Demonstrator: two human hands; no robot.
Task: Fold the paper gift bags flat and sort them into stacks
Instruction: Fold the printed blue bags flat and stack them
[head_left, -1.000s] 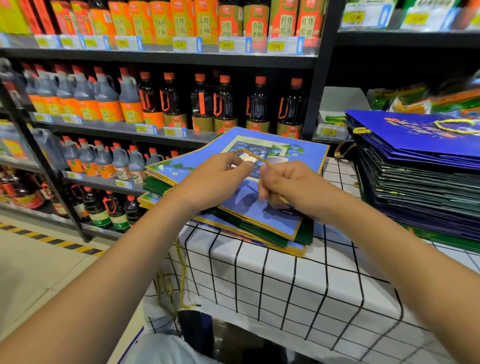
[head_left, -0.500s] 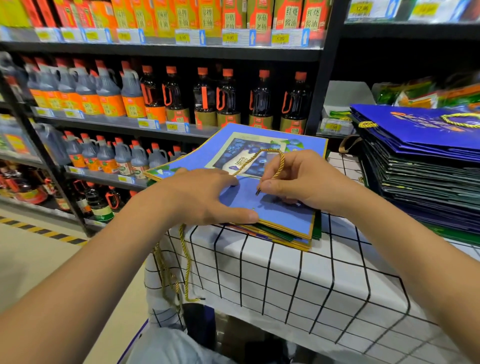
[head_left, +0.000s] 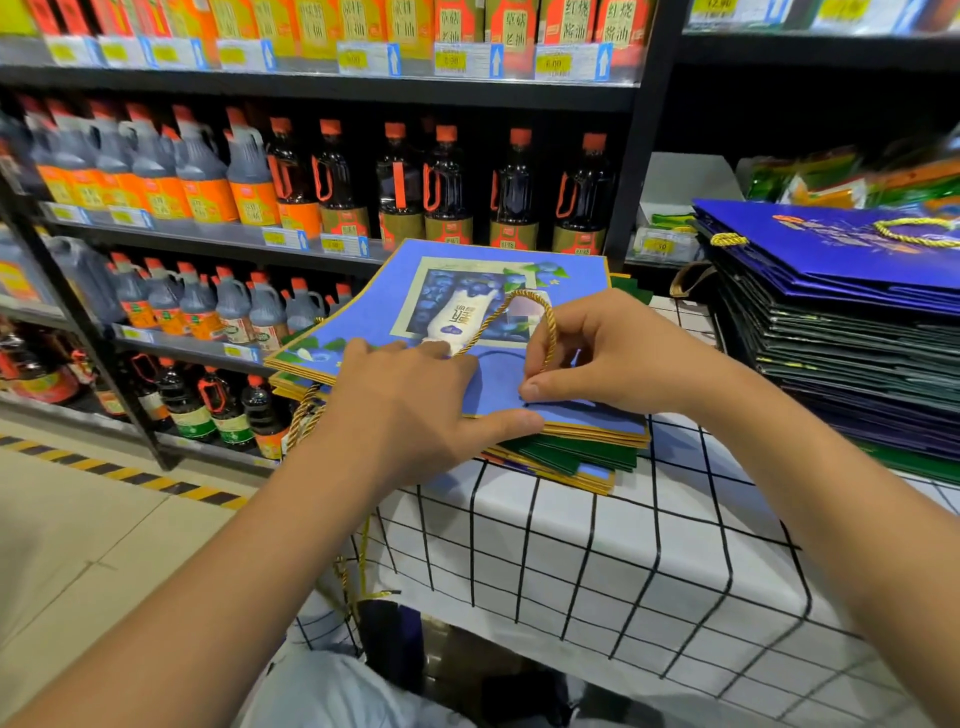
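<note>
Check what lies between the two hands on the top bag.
Head view: the gold cord handle arcs between left hand and right hand, over blue bag.

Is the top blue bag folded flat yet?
Yes. The top blue bag lies flat on its stack; the right hand pinches its gold cord handle.

checked tablecloth (head_left: 597, 545) under two bag stacks (head_left: 566, 452)

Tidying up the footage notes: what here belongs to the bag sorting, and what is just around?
Job: light blue paper gift bag, gold cord handle, right hand, left hand, dark blue bag stack.
Around: dark sauce bottles, checked tablecloth.
</note>
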